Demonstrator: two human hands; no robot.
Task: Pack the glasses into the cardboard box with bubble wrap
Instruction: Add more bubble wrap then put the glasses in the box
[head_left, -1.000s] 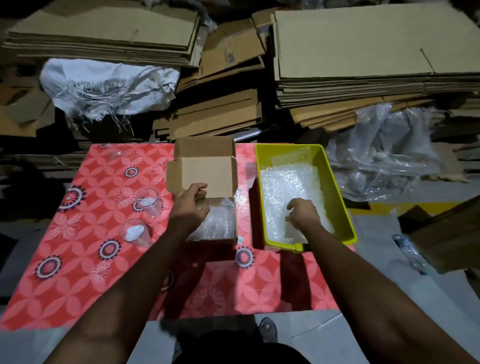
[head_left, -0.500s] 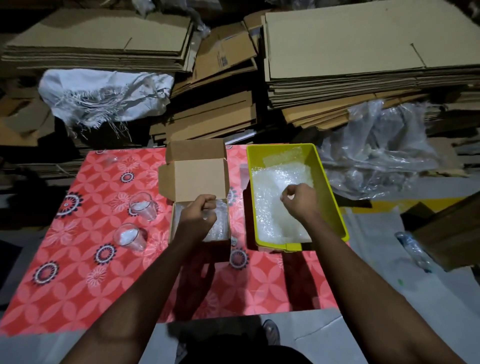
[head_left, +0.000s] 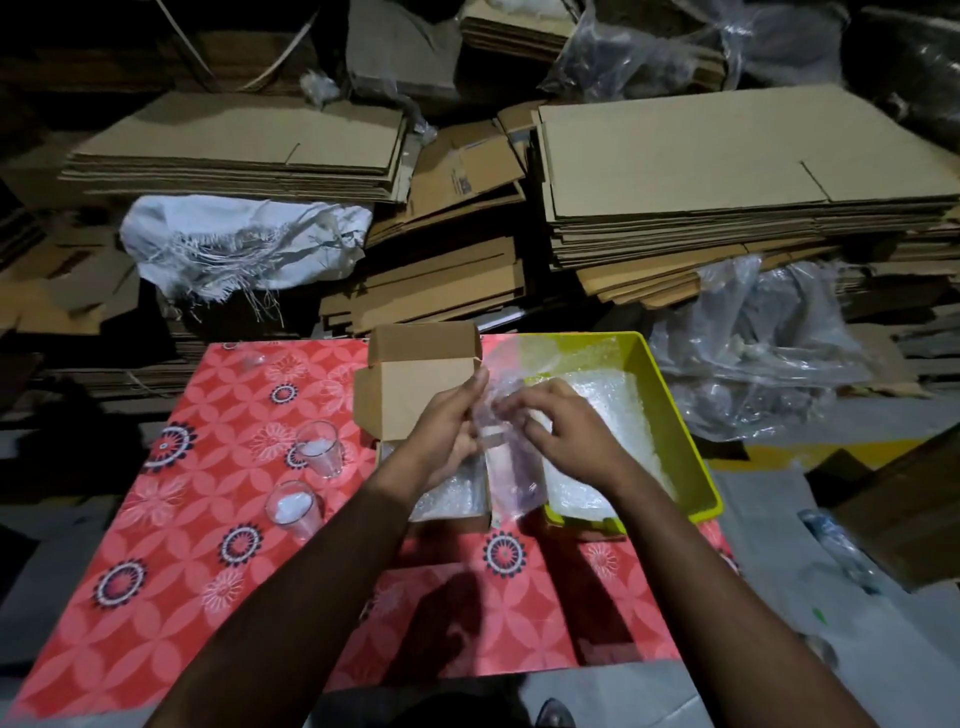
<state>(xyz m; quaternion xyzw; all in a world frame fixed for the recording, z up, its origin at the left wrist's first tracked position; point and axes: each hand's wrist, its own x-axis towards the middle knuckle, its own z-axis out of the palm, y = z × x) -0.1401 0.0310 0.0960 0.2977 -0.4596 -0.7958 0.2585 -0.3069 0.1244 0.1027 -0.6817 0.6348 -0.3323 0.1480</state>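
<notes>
A small open cardboard box (head_left: 415, 384) stands on the red patterned table, bubble wrap lining its bottom (head_left: 452, 493). Above its right edge both hands meet around a clear sheet of bubble wrap (head_left: 511, 480) that hangs down between them. My left hand (head_left: 447, 431) grips the sheet's left side. My right hand (head_left: 558, 426) holds its right side with curled fingers. Something clear seems wrapped inside the sheet, but I cannot make it out. Two glasses (head_left: 319, 449) (head_left: 296, 509) with white filling stand left of the box.
A yellow plastic bin (head_left: 675, 426) holding more bubble wrap sits right of the box. Stacks of flat cardboard (head_left: 727, 171) and a white sack (head_left: 234, 244) lie behind the table. Clear plastic bags (head_left: 769, 353) pile up at the right. A small clear object (head_left: 252, 361) sits at the table's far left.
My right hand lifted a bubble wrap sheet out of the yellow bin and brought it left. My left hand rose from the box to meet it. The camera tilted upward.
</notes>
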